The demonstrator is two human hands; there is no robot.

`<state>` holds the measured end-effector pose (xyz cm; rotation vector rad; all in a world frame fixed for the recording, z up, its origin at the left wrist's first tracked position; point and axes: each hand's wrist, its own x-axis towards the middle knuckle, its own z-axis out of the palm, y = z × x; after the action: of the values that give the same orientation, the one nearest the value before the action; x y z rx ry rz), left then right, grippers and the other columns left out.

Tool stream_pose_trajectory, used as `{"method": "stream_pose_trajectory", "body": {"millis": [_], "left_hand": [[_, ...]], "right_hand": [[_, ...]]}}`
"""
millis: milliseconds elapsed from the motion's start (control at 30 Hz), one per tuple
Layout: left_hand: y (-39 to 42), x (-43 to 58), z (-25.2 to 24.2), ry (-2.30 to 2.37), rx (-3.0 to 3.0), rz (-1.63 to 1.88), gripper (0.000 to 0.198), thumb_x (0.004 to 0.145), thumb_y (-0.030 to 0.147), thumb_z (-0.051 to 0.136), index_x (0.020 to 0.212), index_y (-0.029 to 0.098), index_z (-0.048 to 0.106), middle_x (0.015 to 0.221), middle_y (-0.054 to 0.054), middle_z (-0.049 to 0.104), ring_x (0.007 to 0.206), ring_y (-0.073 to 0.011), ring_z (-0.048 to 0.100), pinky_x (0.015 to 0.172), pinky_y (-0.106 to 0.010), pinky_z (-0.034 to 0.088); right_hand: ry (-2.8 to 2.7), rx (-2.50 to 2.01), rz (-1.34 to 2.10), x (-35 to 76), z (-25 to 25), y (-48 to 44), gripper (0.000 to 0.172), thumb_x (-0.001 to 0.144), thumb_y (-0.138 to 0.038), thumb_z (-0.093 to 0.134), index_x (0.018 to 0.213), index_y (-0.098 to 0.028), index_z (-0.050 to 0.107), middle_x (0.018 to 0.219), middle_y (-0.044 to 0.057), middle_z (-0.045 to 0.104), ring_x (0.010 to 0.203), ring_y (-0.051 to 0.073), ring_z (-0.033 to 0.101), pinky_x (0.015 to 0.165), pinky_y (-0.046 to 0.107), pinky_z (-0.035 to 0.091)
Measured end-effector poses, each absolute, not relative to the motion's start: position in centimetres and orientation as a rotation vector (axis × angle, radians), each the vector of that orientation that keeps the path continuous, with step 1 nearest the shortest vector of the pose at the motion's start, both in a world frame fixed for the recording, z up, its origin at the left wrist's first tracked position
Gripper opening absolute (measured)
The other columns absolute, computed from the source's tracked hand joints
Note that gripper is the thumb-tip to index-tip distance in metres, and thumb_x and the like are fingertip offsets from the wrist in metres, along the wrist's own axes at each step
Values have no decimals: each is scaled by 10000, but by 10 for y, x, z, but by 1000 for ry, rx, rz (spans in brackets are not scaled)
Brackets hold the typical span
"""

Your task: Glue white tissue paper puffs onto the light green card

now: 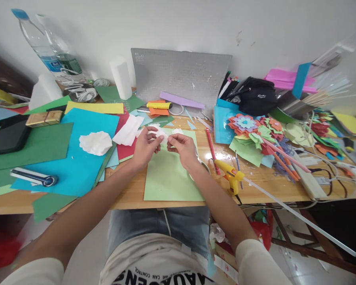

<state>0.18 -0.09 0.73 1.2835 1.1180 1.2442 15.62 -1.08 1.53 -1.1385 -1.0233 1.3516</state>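
Observation:
Both hands meet above a light green paper sheet [172, 182] at the table's front. My left hand [148, 145] pinches one side of a thin white tissue [162, 136]. On its other side my right hand [182, 147] is closed with thumb and fingertips on the tissue. A folded white tissue [129, 130] lies just left of my left hand. Farther left, a crumpled white tissue [95, 143] rests on blue paper [83, 174]. A round object is partly hidden under my right wrist.
A yellow glue gun [231, 174] with a long glue stick [299, 215] lies right, beside a red pen-like stick [213, 152]. Paper flowers [245, 124] stand beyond. A stapler [34, 177] is at left. Behind, a grey cutting mat [180, 75] leans on the wall near a yellow cutter [158, 105].

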Motion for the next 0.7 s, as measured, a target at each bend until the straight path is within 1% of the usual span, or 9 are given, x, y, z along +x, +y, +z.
{"method": "stream_pose_trajectory", "body": {"millis": [67,133,200,267,400,533,700], "left_hand": [[-5,2,9,1243,1450,1391,353,790,394,722,1060,223,574,963,-24,624,629,-75,542,533,-195,440],[-8,3,11,1269,1631,1414,242,821,382,700,978,207,642,1017,-46,643,701,-92,568,553,-195,453],[-10,4,11,1206,1695,1340,201,859,387,663,915,199,705,965,-52,682,732,-116,597,565,-207,479],[-10,6,9,1153,1631,1284,228,873,400,648,922,199,743,917,-51,711,733,-132,622,593,-228,523],[-6,6,5,1148,1473,1257,278,839,436,686,924,182,764,924,-61,734,733,-150,654,631,-264,582],[-5,6,4,1143,1454,1262,291,824,443,697,920,178,769,937,-65,748,762,-164,670,677,-289,605],[-7,6,5,1157,1544,1273,260,853,410,664,939,191,776,974,-68,754,791,-168,680,679,-281,601]], "right_hand": [[-1021,-1140,1330,156,14,-10,277,655,-454,798,721,-207,693,650,-17,622,608,109,575,644,273,538],[-1029,-1128,1317,156,13,-10,269,664,-450,799,729,-205,707,645,-17,622,603,106,574,640,270,540],[-1032,-1112,1300,156,12,-10,257,672,-442,800,739,-206,723,638,-17,626,595,103,572,637,269,542],[-1027,-1097,1283,156,12,-10,249,679,-437,800,742,-206,734,642,-14,637,592,102,575,639,271,548],[-1037,-1074,1299,157,11,-10,249,679,-437,803,759,-208,746,682,-3,674,618,112,605,671,292,566],[-1074,-1076,1324,157,10,-10,258,677,-441,805,794,-217,752,705,-3,686,651,123,625,717,318,579],[-1063,-1076,1311,156,8,-10,248,676,-433,809,782,-215,755,706,0,686,630,116,612,696,308,576]]}}
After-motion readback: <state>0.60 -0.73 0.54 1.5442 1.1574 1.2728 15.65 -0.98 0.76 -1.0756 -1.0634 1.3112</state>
